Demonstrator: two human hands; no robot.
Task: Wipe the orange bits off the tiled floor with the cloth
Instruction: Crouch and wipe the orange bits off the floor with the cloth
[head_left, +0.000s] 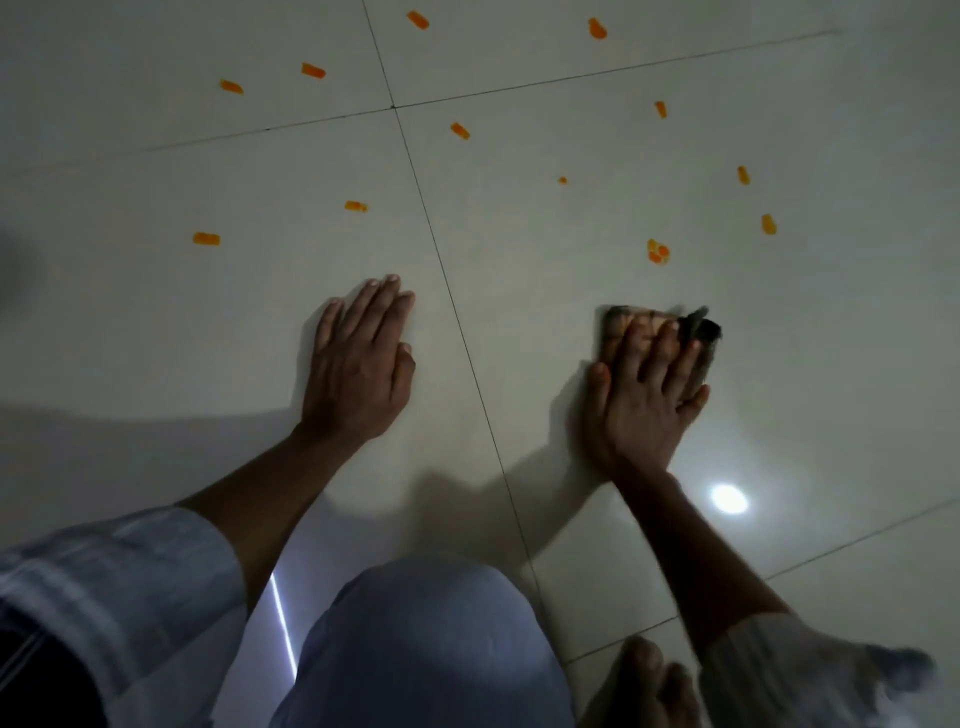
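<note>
Down low, I see my left hand (358, 358) lying flat on the tiled floor (156, 322), palm down, fingers straight and close together, holding nothing. My right hand (644, 395) presses flat on the cloth (618, 325), fingers spread and straight over it, not curled round it. That cloth is a small brownish folded piece with a dark edge showing past my fingertips; it is blurred, so I cannot make out its weave or pattern. It sits on the tile to the right of the long grout line (452, 291) that runs between my two hands.

Beyond the hands, the orange bits lie scattered across the pale tiles, all apart from the cloth. Nearest to it is a small cluster (658, 251) just past the cloth's far edge. Further right are two single pieces (769, 224) and (744, 175), and a tiny crumb (562, 180) sits toward the middle. On the left tile, a flat bit (206, 238) and another (356, 206) lie ahead of my left hand. More are strewn farther out, across the cross-joint of the tiles.

Closer in, a pale sleeve (119, 571) covers my left forearm, my knee in light trousers (431, 639) fills the bottom middle, and bare toes (654, 675) show beside it. A bright lamp reflection (729, 499) glares on the floor near my right wrist.
</note>
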